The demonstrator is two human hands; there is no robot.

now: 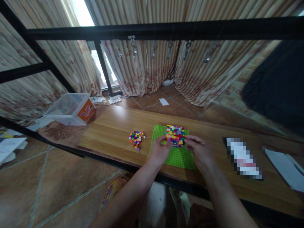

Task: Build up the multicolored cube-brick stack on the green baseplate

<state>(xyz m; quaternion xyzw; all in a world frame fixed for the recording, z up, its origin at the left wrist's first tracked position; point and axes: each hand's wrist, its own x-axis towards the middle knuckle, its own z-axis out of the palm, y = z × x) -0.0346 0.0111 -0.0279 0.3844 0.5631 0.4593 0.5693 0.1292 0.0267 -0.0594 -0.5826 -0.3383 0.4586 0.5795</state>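
Brick block (175,131): on or just above the green board (180,160), nearer the table's (106,126) far edge
Left hand (160,150): fingers gripping its left side, probably to steady it
Right hand (199,150): fingers at its right side; whether they grip, cannot tell
Loose bricks (136,138): piled left of the board, likely for easy reach

Striped, flower-patterned curtains (147,72) hang behind a black frame (166,31); a bright window (84,14) shows at upper left; brown, pale-jointed tiled floor (71,177) surrounds a wooden desk (106,133)
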